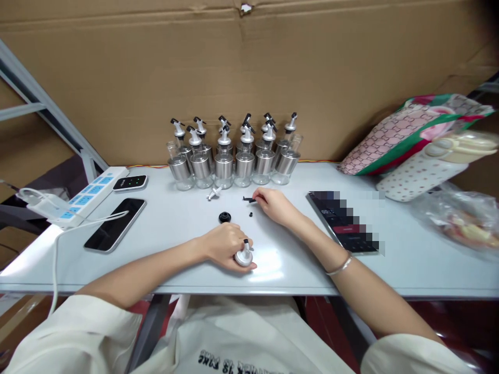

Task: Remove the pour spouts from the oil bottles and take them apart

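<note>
My left hand (225, 245) is closed around a silver bottle pourer (244, 255) with a black tip, low over the front half of the table. Farther forward, my right hand (273, 205) pinches a small black lever (248, 199) just at the tabletop. Close by lie a tiny black plug (251, 214), a black ring-shaped stopper (225, 217) and a loose silver spout piece (213, 193). Behind them stand several glass bottles with steel sleeves (224, 167). Most carry silver pourers with black levers; the front bottles at both ends have bare necks.
On the left are a power strip (93, 195) with a white cable, a small device (130, 183) and a phone (116, 225). A second phone (343, 223), a dotted flask (423, 174), a patterned bag (393, 137) and a plastic bag (463, 218) lie right. Cardboard (249, 67) rises behind.
</note>
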`<state>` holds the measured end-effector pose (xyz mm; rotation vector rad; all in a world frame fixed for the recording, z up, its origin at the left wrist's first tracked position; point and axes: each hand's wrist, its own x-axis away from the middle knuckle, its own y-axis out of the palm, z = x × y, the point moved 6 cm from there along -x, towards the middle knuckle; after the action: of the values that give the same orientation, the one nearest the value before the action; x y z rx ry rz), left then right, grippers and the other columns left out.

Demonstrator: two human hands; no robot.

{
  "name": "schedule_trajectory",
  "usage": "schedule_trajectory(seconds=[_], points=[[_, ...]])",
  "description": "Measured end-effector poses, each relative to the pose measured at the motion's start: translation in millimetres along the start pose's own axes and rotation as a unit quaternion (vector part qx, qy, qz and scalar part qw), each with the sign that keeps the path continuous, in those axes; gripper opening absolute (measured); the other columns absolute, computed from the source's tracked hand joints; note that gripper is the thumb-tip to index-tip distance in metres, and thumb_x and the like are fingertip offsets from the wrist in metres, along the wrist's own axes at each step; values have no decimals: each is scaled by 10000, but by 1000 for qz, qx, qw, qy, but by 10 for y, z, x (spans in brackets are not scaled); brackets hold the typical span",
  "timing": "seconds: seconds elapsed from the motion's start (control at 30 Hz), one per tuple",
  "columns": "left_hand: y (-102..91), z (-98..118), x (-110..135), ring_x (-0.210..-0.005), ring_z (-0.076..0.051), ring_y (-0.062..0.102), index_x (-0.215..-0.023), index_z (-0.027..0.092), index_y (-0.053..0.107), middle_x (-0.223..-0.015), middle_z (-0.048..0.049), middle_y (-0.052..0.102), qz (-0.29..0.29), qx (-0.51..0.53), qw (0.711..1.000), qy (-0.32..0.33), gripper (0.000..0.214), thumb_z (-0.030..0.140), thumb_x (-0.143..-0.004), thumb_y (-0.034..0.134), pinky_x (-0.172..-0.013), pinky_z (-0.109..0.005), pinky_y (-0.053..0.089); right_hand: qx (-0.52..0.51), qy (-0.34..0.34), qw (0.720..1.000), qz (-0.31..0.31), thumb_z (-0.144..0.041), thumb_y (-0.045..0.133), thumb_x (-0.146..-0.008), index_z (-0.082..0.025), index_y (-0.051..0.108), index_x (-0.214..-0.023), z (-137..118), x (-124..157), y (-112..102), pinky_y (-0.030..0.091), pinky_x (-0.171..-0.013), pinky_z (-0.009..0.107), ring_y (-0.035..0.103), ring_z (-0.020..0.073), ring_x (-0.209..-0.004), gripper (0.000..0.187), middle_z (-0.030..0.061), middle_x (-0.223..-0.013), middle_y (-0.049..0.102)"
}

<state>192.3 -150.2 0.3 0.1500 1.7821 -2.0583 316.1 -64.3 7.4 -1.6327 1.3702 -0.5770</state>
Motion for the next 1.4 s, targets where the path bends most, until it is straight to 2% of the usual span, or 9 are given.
schedule_trajectory(seconds=[0.13, 0.27, 0.57, 0.93, 1.07, 1.2, 1.4], points=[[-7, 12, -14, -460, -116, 510, -569, 193, 440, -493, 7, 564, -6, -5, 1000, 2, 374, 477, -807, 492, -520, -262, 362, 12, -5, 1000, -21, -77, 489, -851, -127, 646, -862, -31, -1, 45, 408, -711, 241, 586, 161, -728, 165, 75, -786, 670], [-3, 14, -15, -461, -113, 514, -571, 193, 437, -492, 12, 563, -7, -8, 1000, -1, 362, 467, -796, 511, -518, -259, 364, 20, -20, 1000, -12, -75, 507, -845, -109, 654, -808, -48, -10, 65, 423, -717, 238, 565, 144, -710, 155, 97, -844, 636], [-13, 19, -18, -462, -111, 513, -570, 197, 420, -490, 18, 556, -3, -7, 1000, -2, 359, 459, -798, 510, -517, -255, 365, 50, -49, 998, -1, -73, 454, -865, -132, 649, -869, 27, 3, 72, 418, -731, 247, 563, 154, -730, 203, 82, -847, 613], [-20, 14, -13, -462, -109, 518, -592, 202, 413, -502, 20, 563, 4, -1, 1000, -3, 348, 460, -808, 500, -512, -260, 354, -3, -83, 996, 19, -30, 404, -850, -123, 637, -870, 10, -7, 60, 436, -757, 264, 569, 159, -756, 252, 91, -867, 613], [-17, 17, -14, -457, -112, 511, -583, 203, 405, -495, 20, 558, 12, -2, 1000, 3, 361, 468, -818, 476, -505, -261, 354, -9, -78, 997, 8, -47, 444, -841, -128, 625, -887, 17, -12, 76, 431, -736, 263, 562, 157, -737, 203, 81, -855, 620], [-1, 8, -7, -454, -112, 507, -585, 202, 410, -495, 20, 555, 12, -6, 1000, 2, 361, 470, -820, 469, -508, -261, 361, 0, -65, 998, 24, -59, 499, -814, -137, 619, -912, 50, -20, 60, 423, -753, 266, 562, 161, -762, 174, 85, -916, 617], [9, 2, -8, -456, -114, 516, -585, 202, 411, -501, 18, 562, 2, -8, 1000, 1, 363, 472, -817, 477, -508, -265, 361, -18, -70, 997, 19, -55, 402, -853, -121, 617, -934, 36, -26, 59, 419, -721, 256, 557, 150, -725, 239, 76, -846, 629]])
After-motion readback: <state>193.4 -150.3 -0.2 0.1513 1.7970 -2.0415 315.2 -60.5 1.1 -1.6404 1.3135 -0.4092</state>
